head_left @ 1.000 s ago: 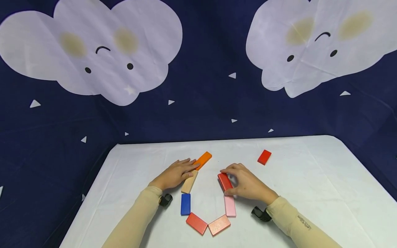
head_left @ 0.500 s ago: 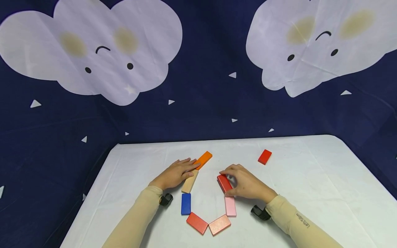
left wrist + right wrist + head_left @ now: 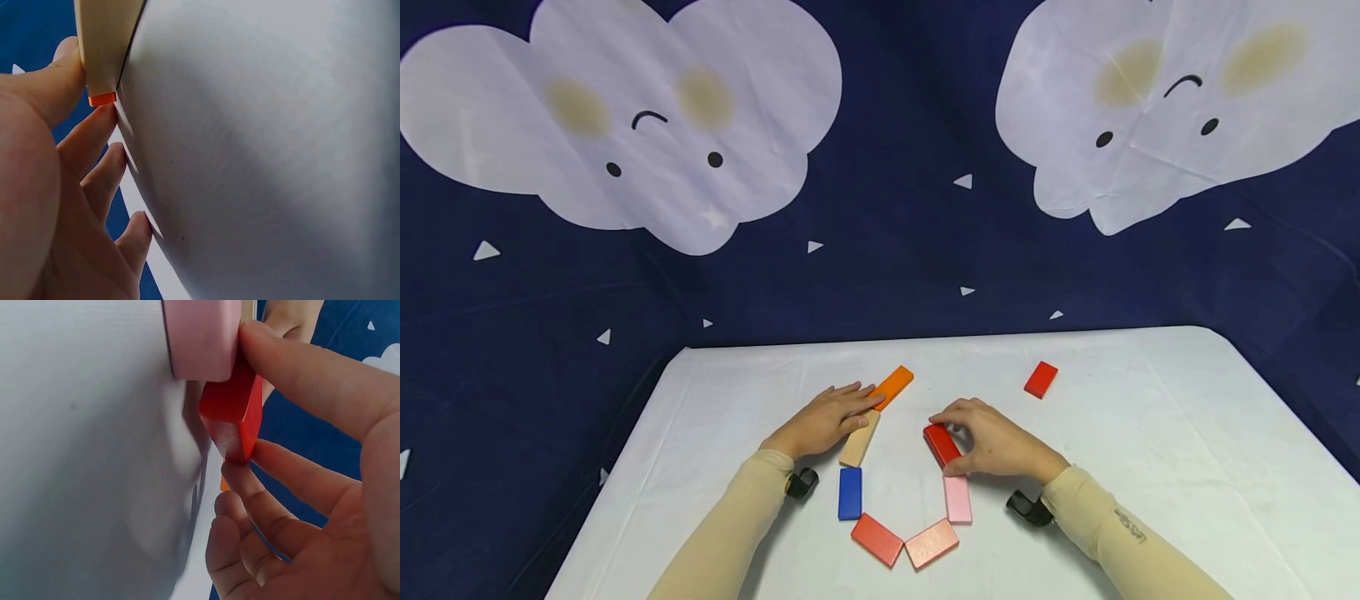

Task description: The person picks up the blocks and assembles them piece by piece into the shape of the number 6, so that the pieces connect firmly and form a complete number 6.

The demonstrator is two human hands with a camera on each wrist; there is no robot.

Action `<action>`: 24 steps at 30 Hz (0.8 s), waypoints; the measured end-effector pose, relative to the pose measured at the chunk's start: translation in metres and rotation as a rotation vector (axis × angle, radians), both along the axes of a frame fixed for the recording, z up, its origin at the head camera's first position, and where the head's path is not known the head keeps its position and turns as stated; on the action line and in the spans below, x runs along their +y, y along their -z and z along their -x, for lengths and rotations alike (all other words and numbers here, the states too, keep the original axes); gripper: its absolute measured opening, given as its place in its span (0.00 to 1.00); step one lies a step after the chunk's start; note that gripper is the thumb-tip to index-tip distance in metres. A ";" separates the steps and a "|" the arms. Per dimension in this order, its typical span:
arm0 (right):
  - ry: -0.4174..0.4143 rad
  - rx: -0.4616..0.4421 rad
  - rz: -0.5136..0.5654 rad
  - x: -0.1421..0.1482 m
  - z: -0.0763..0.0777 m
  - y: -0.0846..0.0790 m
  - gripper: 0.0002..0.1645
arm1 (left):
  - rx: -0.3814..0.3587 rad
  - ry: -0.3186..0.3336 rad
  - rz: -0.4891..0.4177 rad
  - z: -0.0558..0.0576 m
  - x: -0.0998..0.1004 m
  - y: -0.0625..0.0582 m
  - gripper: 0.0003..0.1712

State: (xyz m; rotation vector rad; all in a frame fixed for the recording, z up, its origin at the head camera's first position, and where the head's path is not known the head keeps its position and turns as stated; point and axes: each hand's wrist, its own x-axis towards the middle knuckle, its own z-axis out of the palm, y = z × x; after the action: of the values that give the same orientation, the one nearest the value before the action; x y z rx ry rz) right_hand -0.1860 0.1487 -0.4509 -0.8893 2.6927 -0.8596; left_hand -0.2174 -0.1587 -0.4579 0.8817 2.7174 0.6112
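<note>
My right hand (image 3: 992, 442) pinches a red block (image 3: 942, 446) between thumb and fingertips, its near end by the far end of a pink block (image 3: 957, 500). In the right wrist view the red block (image 3: 232, 406) sits tilted beyond the pink block (image 3: 203, 337). My left hand (image 3: 820, 425) rests with fingers stretched out, fingertips on the near end of an orange block (image 3: 895, 386) and thumb at a natural wood block (image 3: 859, 442). The left wrist view shows the wood block (image 3: 106, 44) by the thumb, with a bit of orange (image 3: 102, 99) below.
A blue block (image 3: 850, 493), a coral-red block (image 3: 877, 540) and a salmon block (image 3: 932, 543) continue the open curve toward the front. Another red block (image 3: 1041, 380) lies apart at the back right of the white table (image 3: 1150, 433). Dark blue fabric (image 3: 895, 275) hangs behind.
The red block in my right hand has shifted slightly, its far end turning a little to the left. My left hand stays in place.
</note>
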 end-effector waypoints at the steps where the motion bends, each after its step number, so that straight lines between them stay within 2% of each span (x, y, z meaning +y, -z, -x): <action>1: -0.004 -0.001 -0.001 0.000 0.000 0.000 0.40 | 0.002 0.000 0.000 0.000 0.000 0.000 0.28; 17: -0.051 -0.021 0.026 0.006 0.005 0.007 0.40 | 0.003 0.000 -0.010 -0.001 0.000 -0.002 0.28; 24: -0.053 0.001 0.029 0.008 0.004 0.005 0.31 | 0.012 0.010 -0.008 0.000 0.000 -0.002 0.28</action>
State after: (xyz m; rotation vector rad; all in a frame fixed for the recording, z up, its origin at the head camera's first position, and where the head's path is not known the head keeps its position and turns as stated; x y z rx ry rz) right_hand -0.1903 0.1568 -0.4561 -0.9624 2.6512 -0.8894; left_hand -0.2172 -0.1582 -0.4559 0.9026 2.7213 0.6169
